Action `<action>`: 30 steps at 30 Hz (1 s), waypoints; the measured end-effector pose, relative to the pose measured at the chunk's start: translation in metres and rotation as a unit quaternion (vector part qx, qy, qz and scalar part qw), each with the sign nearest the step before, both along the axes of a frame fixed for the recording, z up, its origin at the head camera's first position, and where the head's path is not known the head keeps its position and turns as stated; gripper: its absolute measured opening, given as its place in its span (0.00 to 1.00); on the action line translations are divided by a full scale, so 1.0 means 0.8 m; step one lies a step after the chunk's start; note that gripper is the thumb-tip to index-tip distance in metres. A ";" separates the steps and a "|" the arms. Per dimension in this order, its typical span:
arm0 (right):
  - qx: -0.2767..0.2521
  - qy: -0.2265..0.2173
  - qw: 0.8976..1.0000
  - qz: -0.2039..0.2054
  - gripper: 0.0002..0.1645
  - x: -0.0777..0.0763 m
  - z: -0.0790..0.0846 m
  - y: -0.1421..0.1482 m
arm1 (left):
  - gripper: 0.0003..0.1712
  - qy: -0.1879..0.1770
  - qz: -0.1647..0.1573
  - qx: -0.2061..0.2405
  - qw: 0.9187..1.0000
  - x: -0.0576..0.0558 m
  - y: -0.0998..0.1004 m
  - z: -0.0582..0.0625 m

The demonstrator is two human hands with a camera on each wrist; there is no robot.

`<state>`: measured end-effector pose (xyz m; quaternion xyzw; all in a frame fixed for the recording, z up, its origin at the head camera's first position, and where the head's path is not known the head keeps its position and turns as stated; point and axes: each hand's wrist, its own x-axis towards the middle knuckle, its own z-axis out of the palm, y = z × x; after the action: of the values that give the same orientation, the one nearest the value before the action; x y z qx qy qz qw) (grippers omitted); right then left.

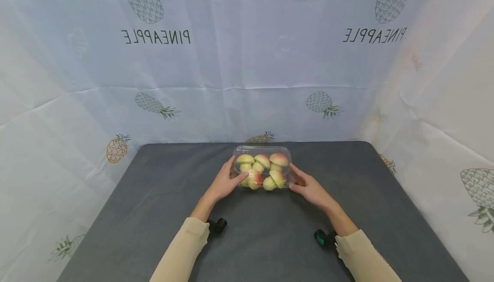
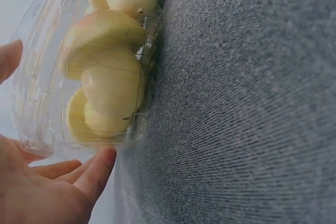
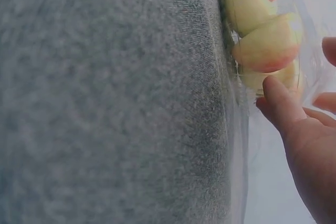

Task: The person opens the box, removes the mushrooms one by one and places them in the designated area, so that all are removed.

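Observation:
A clear plastic clamshell box sits toward the far edge of the dark table. Inside it are several mushroom-shaped pieces, pale yellow with red-tinged caps. My left hand grips the box's left end, its thumb reaching over the front. At the opposite end, my right hand holds the box's side between spread thumb and fingers. In the left wrist view, fingertips of the left hand meet the end wall low down. The right wrist view has the right hand's fingertips against the other end.
A dark grey cloth covers the table. White curtains printed with pineapples hang behind and at both sides. A black wrist camera is strapped on the left wrist, another on the right.

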<state>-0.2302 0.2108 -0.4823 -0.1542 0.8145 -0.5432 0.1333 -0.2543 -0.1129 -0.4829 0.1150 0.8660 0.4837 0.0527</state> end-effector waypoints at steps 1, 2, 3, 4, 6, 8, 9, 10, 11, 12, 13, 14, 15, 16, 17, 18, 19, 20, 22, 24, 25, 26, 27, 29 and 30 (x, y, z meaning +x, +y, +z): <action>0.003 0.003 1.000 0.001 0.46 0.001 0.000 0.001 | 0.57 -0.002 0.000 0.000 1.000 0.001 0.000 0.000; 0.004 0.005 1.000 0.002 0.46 0.002 -0.001 0.001 | 0.57 -0.004 0.000 0.000 1.000 0.002 0.000 -0.001; 0.005 0.009 1.000 0.004 0.46 0.002 -0.001 0.002 | 0.57 -0.005 0.000 0.000 1.000 0.003 0.000 -0.001; 0.004 0.011 1.000 0.003 0.47 0.003 -0.001 0.003 | 0.57 -0.006 0.000 0.002 1.000 0.004 0.000 -0.001; 0.006 0.018 1.000 0.001 0.48 0.006 -0.002 0.003 | 0.57 -0.007 -0.001 0.006 1.000 0.006 0.000 -0.001; 0.006 0.024 1.000 0.000 0.49 0.008 -0.002 0.004 | 0.57 -0.007 -0.001 0.010 1.000 0.007 0.000 -0.001; 0.008 0.028 1.000 -0.002 0.49 0.010 -0.002 0.003 | 0.57 -0.006 -0.002 0.012 1.000 0.008 0.000 -0.001; 0.009 0.032 0.999 -0.004 0.49 0.011 -0.002 0.003 | 0.57 -0.005 -0.003 0.013 1.000 0.009 -0.001 -0.002; 0.010 0.034 0.999 -0.006 0.50 0.012 -0.002 0.003 | 0.56 -0.003 -0.003 0.013 1.000 0.010 -0.001 -0.002; 0.013 0.038 0.999 -0.007 0.50 0.014 -0.003 0.003 | 0.56 -0.002 -0.004 0.015 1.000 0.011 -0.001 -0.003; 0.013 0.040 0.999 -0.010 0.50 0.015 -0.003 0.002 | 0.56 0.000 -0.004 0.015 1.000 0.012 -0.001 -0.003; 0.016 0.045 0.999 -0.010 0.49 0.017 -0.003 0.002 | 0.56 0.001 -0.004 0.016 1.000 0.013 -0.001 -0.004; 0.018 0.048 0.999 -0.012 0.50 0.018 -0.003 0.002 | 0.56 0.003 -0.004 0.016 1.000 0.014 -0.001 -0.004; 0.020 0.054 0.998 -0.011 0.50 0.019 -0.004 0.002 | 0.55 0.004 -0.005 0.016 1.000 0.016 -0.001 -0.005; 0.022 0.057 0.998 -0.014 0.49 0.021 -0.004 0.002 | 0.55 0.004 -0.005 0.016 1.000 0.017 -0.001 -0.005; 0.024 0.062 0.998 -0.014 0.49 0.022 -0.005 0.003 | 0.55 0.004 -0.005 0.016 1.000 0.018 -0.001 -0.005; 0.024 0.065 0.997 -0.015 0.49 0.024 -0.006 0.003 | 0.55 0.004 -0.006 0.015 1.000 0.019 -0.001 -0.006; 0.023 0.071 0.997 -0.014 0.49 0.025 -0.006 0.004 | 0.55 0.003 -0.007 0.014 1.000 0.021 -0.001 -0.006; 0.020 0.076 0.997 -0.014 0.49 0.027 -0.007 0.005 | 0.56 0.004 -0.007 0.012 1.000 0.023 0.000 -0.006; 0.018 0.079 0.997 -0.015 0.49 0.028 -0.007 0.005 | 0.56 0.006 -0.005 0.010 1.000 0.024 0.000 -0.005; 0.017 0.080 0.996 -0.016 0.49 0.028 -0.007 0.006 | 0.56 0.007 -0.004 0.009 1.000 0.025 0.000 -0.005; 0.018 0.082 0.996 -0.015 0.49 0.029 -0.006 0.006 | 0.56 0.007 -0.004 0.008 1.000 0.026 0.000 -0.005; 0.018 0.082 0.996 -0.018 0.49 0.029 -0.005 0.006 | 0.56 0.008 -0.003 0.007 1.000 0.026 0.000 -0.005; 0.021 0.086 0.996 -0.019 0.49 0.030 -0.004 0.005 | 0.55 0.008 -0.003 0.008 1.000 0.028 0.000 -0.004; 0.023 0.086 0.996 -0.019 0.49 0.030 -0.004 0.005 | 0.55 0.008 -0.003 0.008 1.000 0.029 -0.001 -0.004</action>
<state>-0.2063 0.2147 -0.4855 -0.1823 0.8380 -0.5112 0.0559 -0.2312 -0.1138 -0.4859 0.1220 0.8620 0.4898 0.0460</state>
